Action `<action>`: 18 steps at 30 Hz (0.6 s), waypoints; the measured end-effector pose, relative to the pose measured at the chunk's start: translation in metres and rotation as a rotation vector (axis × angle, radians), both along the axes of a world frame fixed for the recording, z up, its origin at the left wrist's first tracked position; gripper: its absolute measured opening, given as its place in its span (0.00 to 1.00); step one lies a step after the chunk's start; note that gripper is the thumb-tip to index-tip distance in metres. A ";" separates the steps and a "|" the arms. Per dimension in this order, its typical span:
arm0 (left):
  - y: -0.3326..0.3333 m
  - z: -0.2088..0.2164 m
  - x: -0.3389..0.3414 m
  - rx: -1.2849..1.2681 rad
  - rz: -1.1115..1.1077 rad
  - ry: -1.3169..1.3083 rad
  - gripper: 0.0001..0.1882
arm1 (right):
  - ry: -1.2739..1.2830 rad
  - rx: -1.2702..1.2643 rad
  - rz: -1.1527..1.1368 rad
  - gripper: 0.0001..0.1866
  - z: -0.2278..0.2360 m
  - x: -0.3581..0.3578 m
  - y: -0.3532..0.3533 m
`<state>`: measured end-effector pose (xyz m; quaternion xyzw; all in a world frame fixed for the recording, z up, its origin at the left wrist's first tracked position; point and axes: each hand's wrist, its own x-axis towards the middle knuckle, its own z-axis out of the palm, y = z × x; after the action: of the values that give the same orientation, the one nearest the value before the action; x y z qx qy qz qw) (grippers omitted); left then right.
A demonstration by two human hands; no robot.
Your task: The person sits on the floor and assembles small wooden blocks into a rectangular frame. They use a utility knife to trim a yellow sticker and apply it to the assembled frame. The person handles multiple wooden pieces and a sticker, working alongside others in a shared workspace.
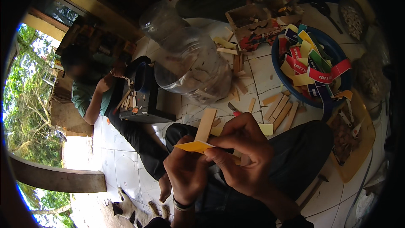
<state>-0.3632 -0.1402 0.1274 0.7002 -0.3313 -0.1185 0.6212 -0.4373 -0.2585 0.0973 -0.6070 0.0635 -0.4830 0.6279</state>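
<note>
Over my lap, a flat, light wooden strip (205, 123) stands up between my hands, with a folded yellow paper strip (194, 147) across its lower end. My left hand (184, 175), a band on its wrist, is closed around the lower end of the wood. From the other side my right hand (249, 154) pinches the yellow strip between thumb and fingers. Part of both strips is hidden behind my fingers. Several wooden strips (280, 109) lie on the tiles beyond my right hand, and a red-handled blade (234, 109) lies just past the wood I hold.
A blue basin (350, 78) holds colourful paper bands. Right of my knee are a yellow tray (368, 143) and a hammer (314, 192). Ahead stand a large see-through plastic jar (194, 67) and a cardboard box (257, 33). A co-worker (95, 93) sits left; another sits ahead. A cat (128, 209) lies lower left.
</note>
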 end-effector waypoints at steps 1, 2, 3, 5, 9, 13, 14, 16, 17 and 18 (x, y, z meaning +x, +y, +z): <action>-0.001 0.000 0.000 -0.033 0.023 0.026 0.09 | 0.031 -0.031 -0.011 0.09 0.001 0.000 0.000; -0.002 -0.001 0.000 -0.062 0.052 0.029 0.09 | 0.043 -0.059 -0.024 0.09 0.001 0.001 -0.001; -0.002 -0.001 0.000 -0.089 0.082 0.031 0.09 | 0.061 -0.069 -0.027 0.09 0.002 0.002 -0.001; -0.002 0.000 0.002 -0.055 0.088 -0.067 0.10 | 0.078 -0.070 -0.023 0.11 0.002 0.003 -0.003; 0.001 0.000 0.004 -0.112 0.174 -0.077 0.12 | 0.114 -0.091 -0.021 0.12 -0.005 0.005 -0.007; 0.003 0.002 0.010 -0.069 0.203 -0.151 0.14 | 0.163 -0.187 0.006 0.11 -0.014 0.008 -0.008; 0.004 0.003 0.012 -0.050 0.205 -0.181 0.14 | 0.165 -0.184 0.010 0.10 -0.016 0.009 -0.006; 0.006 0.007 0.016 -0.142 0.261 -0.100 0.15 | 0.182 -0.184 0.033 0.10 -0.019 0.012 -0.003; 0.006 0.009 0.019 -0.187 0.308 -0.070 0.16 | 0.198 -0.193 0.050 0.11 -0.021 0.014 -0.003; 0.006 0.010 0.022 -0.203 0.292 -0.062 0.15 | 0.209 -0.189 0.073 0.12 -0.023 0.015 -0.003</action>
<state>-0.3407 -0.1342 0.1370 0.6780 -0.2553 0.0287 0.6887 -0.4218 -0.2612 0.0746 -0.7122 0.0606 -0.3980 0.5751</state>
